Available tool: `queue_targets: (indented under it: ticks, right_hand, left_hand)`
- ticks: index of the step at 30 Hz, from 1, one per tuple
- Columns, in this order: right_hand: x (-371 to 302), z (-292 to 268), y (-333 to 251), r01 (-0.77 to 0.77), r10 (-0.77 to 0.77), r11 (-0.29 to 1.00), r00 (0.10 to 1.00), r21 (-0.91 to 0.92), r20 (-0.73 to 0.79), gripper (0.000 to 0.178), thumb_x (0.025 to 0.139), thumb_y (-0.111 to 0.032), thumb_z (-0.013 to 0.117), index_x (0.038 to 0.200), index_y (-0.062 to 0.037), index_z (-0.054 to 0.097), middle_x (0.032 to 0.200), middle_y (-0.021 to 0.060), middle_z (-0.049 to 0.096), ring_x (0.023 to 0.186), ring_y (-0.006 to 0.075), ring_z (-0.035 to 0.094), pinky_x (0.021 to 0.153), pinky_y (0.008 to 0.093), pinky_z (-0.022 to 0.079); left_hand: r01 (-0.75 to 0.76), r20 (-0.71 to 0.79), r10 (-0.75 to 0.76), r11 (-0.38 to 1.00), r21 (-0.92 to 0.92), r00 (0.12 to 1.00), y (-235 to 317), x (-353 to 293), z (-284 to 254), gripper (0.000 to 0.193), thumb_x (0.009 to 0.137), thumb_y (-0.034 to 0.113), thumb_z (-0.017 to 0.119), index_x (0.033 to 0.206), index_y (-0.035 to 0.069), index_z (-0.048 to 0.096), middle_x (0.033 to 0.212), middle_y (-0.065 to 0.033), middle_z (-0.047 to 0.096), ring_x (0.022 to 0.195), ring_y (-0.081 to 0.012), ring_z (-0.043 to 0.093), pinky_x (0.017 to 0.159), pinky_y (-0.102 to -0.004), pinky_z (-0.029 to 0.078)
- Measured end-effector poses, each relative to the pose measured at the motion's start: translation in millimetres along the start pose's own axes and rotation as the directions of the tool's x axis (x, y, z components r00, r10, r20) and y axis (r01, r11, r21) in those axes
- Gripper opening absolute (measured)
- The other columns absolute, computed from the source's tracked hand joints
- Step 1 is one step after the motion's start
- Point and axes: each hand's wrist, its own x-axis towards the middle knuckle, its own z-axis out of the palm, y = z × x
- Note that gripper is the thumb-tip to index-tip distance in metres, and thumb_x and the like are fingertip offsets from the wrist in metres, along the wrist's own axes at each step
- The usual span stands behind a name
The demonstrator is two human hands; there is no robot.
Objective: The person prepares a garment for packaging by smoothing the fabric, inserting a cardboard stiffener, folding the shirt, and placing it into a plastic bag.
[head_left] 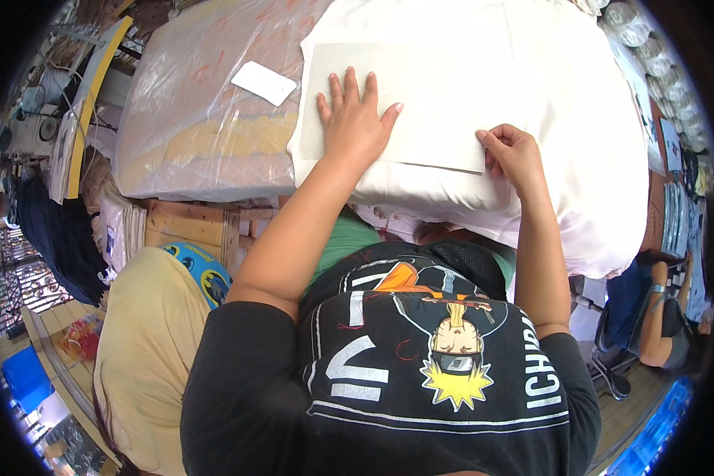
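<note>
My left hand (352,120) lies flat with fingers spread on a pale grey rectangular sheet (420,139), which looks like paper or thin card. Beneath the sheet is white cloth (563,159), draped over a large padded block. At the sheet's lower right corner, my right hand (516,156) pinches the edge between thumb and bent fingers; the fingertips under it are partly hidden. To the left of the cloth, a small white card (263,83) rests on clear plastic wrapping.
The plastic-wrapped block (206,135) runs on to the left. A yellow-edged board (99,103) stands at the far left, with dark cloth (51,230) below it. Rolled clear packages (658,59) line the right. Another person's arm (654,325) shows at the right edge.
</note>
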Motion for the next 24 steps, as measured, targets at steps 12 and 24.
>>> queue_targets:
  ticks: [12,24]
  right_hand:
    - [2,-2,3,0.005,-0.004,1.000,1.000,-0.028,0.018,0.023,0.080,-0.023,0.066,0.076,-0.0007,0.064,0.056,0.0029,0.058,0.045,0.0083,0.051,0.042,0.0221,0.041]
    - [-61,-103,28,0.121,-0.139,0.986,0.974,-0.111,-0.181,0.033,0.079,-0.033,0.067,0.081,0.0006,0.065,0.059,0.0068,0.061,0.047,0.0118,0.056,0.044,0.0253,0.045]
  left_hand:
    - [0.010,0.025,-0.011,1.000,0.009,1.000,2,-1,-4,0.064,0.089,0.047,0.043,0.136,0.004,0.034,0.144,-0.0231,0.020,0.135,-0.0406,0.012,0.107,-0.0549,0.007]
    - [-0.172,0.250,0.411,0.754,-0.634,0.877,5,-62,-81,0.016,0.080,0.016,0.066,0.089,0.003,0.067,0.079,-0.0091,0.066,0.074,-0.0165,0.064,0.069,-0.0280,0.049]
